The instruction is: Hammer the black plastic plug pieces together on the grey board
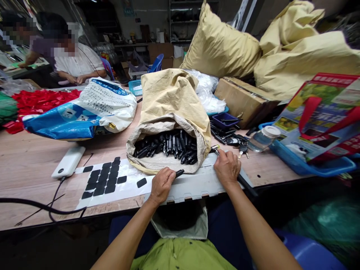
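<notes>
My left hand (163, 184) is closed around a short black cylindrical piece (179, 173), whose end sticks out past the fingers toward the right. My right hand (228, 167) is closed on a tool with a black handle (247, 184) and a slim metal end (216, 150); its exact kind is partly hidden by the fingers. Between and beyond both hands lies an open tan woven sack (171, 95), its mouth toward me, with many black cylindrical parts (176, 144) inside. Under the hands is a pale grey board (187, 189) at the table's front edge.
Left of the sack lie a sheet with black stickers (104, 178), a cabled white power bank (68, 162) and a blue-white bag (84, 112). On the right are keys (243, 150), a lidded jar (263, 138) and a blue basket (309, 167). A person (74, 62) sits across, far left.
</notes>
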Demonstrator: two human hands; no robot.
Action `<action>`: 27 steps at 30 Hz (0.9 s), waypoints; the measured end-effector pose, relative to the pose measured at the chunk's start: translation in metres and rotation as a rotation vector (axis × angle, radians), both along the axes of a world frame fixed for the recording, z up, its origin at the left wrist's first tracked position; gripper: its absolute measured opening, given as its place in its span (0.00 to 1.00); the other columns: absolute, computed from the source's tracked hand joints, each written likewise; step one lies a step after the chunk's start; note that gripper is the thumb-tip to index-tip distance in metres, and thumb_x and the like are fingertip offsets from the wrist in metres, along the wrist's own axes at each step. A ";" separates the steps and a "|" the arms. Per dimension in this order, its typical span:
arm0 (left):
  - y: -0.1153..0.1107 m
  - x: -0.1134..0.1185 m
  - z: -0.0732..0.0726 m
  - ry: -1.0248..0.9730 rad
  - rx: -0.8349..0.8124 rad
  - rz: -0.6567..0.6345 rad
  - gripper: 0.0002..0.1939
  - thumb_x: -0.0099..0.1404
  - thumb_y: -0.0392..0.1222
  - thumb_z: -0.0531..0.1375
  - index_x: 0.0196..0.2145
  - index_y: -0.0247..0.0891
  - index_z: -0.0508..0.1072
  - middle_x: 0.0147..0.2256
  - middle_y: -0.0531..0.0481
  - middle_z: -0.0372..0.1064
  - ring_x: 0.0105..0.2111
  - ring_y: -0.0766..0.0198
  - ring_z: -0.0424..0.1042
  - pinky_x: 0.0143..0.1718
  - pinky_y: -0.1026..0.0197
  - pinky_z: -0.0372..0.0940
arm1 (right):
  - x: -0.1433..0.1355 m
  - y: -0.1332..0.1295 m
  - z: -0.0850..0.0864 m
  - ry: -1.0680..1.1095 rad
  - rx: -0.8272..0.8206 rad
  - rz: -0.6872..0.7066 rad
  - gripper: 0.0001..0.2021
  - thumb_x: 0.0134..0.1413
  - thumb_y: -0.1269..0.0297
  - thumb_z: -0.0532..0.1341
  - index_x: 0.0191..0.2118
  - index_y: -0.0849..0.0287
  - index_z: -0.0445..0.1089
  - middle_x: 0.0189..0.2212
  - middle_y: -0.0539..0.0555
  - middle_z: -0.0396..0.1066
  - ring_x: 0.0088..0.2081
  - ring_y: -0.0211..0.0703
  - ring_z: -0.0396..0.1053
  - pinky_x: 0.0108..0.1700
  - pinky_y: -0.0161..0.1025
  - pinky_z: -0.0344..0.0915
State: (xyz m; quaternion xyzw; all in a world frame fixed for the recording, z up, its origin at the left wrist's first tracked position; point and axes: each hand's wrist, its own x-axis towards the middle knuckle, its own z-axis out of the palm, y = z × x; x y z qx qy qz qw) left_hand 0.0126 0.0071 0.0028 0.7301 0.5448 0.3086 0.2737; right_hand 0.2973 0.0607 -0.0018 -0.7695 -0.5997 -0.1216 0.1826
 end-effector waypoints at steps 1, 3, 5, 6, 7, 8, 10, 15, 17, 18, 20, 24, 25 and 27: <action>0.000 0.000 0.000 0.001 0.000 0.001 0.19 0.77 0.48 0.48 0.35 0.41 0.74 0.34 0.50 0.69 0.40 0.59 0.67 0.43 0.58 0.60 | 0.000 0.000 -0.001 -0.002 0.003 -0.002 0.16 0.66 0.67 0.55 0.56 0.57 0.73 0.41 0.60 0.68 0.43 0.51 0.60 0.39 0.44 0.48; 0.000 0.000 -0.001 0.001 -0.003 0.000 0.19 0.77 0.48 0.48 0.34 0.40 0.73 0.34 0.50 0.68 0.39 0.59 0.67 0.43 0.58 0.60 | 0.000 0.001 -0.002 -0.008 0.010 -0.003 0.16 0.66 0.67 0.55 0.55 0.57 0.73 0.41 0.60 0.68 0.43 0.51 0.60 0.39 0.44 0.48; 0.000 0.000 -0.001 0.000 -0.004 -0.002 0.19 0.77 0.48 0.47 0.34 0.40 0.72 0.34 0.50 0.68 0.39 0.59 0.66 0.43 0.58 0.60 | 0.001 0.002 -0.003 -0.005 0.015 -0.003 0.16 0.66 0.67 0.56 0.55 0.57 0.74 0.41 0.60 0.69 0.42 0.51 0.61 0.39 0.44 0.49; 0.000 0.000 -0.002 0.001 -0.004 -0.001 0.20 0.78 0.48 0.47 0.33 0.40 0.72 0.34 0.50 0.67 0.39 0.59 0.66 0.43 0.58 0.60 | 0.002 0.002 -0.003 0.004 0.016 -0.003 0.16 0.66 0.68 0.56 0.55 0.57 0.74 0.41 0.60 0.69 0.42 0.51 0.61 0.39 0.45 0.49; 0.000 -0.001 -0.002 0.003 -0.004 0.000 0.20 0.78 0.48 0.47 0.33 0.40 0.71 0.33 0.50 0.67 0.38 0.59 0.66 0.42 0.58 0.59 | 0.002 0.001 -0.001 0.020 0.014 0.000 0.16 0.65 0.68 0.56 0.55 0.56 0.74 0.41 0.60 0.70 0.43 0.51 0.62 0.40 0.45 0.50; 0.000 -0.001 -0.002 0.005 -0.002 0.002 0.20 0.78 0.48 0.47 0.32 0.40 0.71 0.33 0.50 0.67 0.38 0.59 0.66 0.42 0.58 0.59 | 0.002 0.000 0.001 0.043 0.017 0.004 0.16 0.65 0.68 0.57 0.55 0.56 0.74 0.41 0.60 0.70 0.43 0.52 0.62 0.40 0.45 0.51; 0.001 -0.001 -0.002 0.007 0.002 0.003 0.20 0.78 0.48 0.47 0.32 0.40 0.70 0.33 0.50 0.67 0.38 0.59 0.66 0.42 0.58 0.59 | -0.002 -0.007 0.011 0.111 0.067 0.007 0.17 0.63 0.67 0.58 0.55 0.55 0.75 0.43 0.60 0.71 0.45 0.54 0.63 0.43 0.46 0.54; 0.000 0.000 -0.001 0.025 0.018 -0.011 0.21 0.78 0.48 0.46 0.31 0.40 0.69 0.32 0.50 0.66 0.37 0.60 0.66 0.42 0.58 0.60 | -0.033 -0.036 0.043 0.432 0.211 0.419 0.16 0.63 0.66 0.59 0.54 0.58 0.73 0.43 0.58 0.72 0.46 0.49 0.67 0.49 0.45 0.63; 0.000 0.000 -0.001 0.041 0.024 -0.014 0.21 0.78 0.48 0.46 0.31 0.40 0.69 0.32 0.50 0.66 0.37 0.59 0.66 0.41 0.58 0.59 | -0.050 -0.046 0.049 0.594 0.003 0.724 0.17 0.62 0.66 0.61 0.55 0.55 0.72 0.40 0.54 0.72 0.39 0.43 0.69 0.45 0.40 0.66; 0.000 -0.001 -0.001 0.049 0.027 -0.017 0.21 0.78 0.48 0.46 0.31 0.40 0.69 0.32 0.50 0.67 0.37 0.59 0.66 0.42 0.58 0.60 | -0.059 -0.049 0.050 0.637 -0.095 0.805 0.18 0.60 0.66 0.63 0.56 0.55 0.72 0.39 0.53 0.73 0.38 0.42 0.69 0.44 0.39 0.67; 0.000 -0.001 -0.001 0.064 0.034 -0.028 0.20 0.78 0.47 0.46 0.32 0.40 0.70 0.33 0.50 0.67 0.38 0.59 0.66 0.42 0.58 0.60 | -0.072 -0.053 0.047 0.668 -0.219 0.852 0.18 0.58 0.66 0.66 0.55 0.55 0.73 0.38 0.53 0.73 0.37 0.42 0.70 0.43 0.38 0.67; 0.000 0.000 -0.001 0.095 0.049 -0.047 0.21 0.78 0.48 0.46 0.31 0.40 0.70 0.33 0.50 0.67 0.38 0.59 0.66 0.42 0.57 0.60 | -0.084 -0.051 0.035 0.681 -0.247 0.788 0.09 0.58 0.67 0.66 0.45 0.58 0.75 0.34 0.52 0.75 0.35 0.42 0.70 0.41 0.38 0.67; 0.000 0.000 0.000 0.097 0.052 -0.045 0.21 0.78 0.48 0.46 0.30 0.40 0.70 0.32 0.50 0.67 0.37 0.59 0.66 0.42 0.57 0.60 | -0.084 -0.050 0.033 0.683 -0.247 0.779 0.08 0.58 0.68 0.66 0.44 0.58 0.76 0.34 0.52 0.75 0.35 0.41 0.71 0.41 0.38 0.66; -0.001 0.000 0.002 0.074 0.055 -0.043 0.20 0.77 0.48 0.47 0.31 0.40 0.71 0.33 0.49 0.68 0.38 0.59 0.67 0.41 0.57 0.60 | -0.083 -0.049 0.029 0.684 -0.249 0.772 0.07 0.58 0.68 0.66 0.43 0.57 0.76 0.34 0.52 0.76 0.34 0.41 0.71 0.40 0.37 0.66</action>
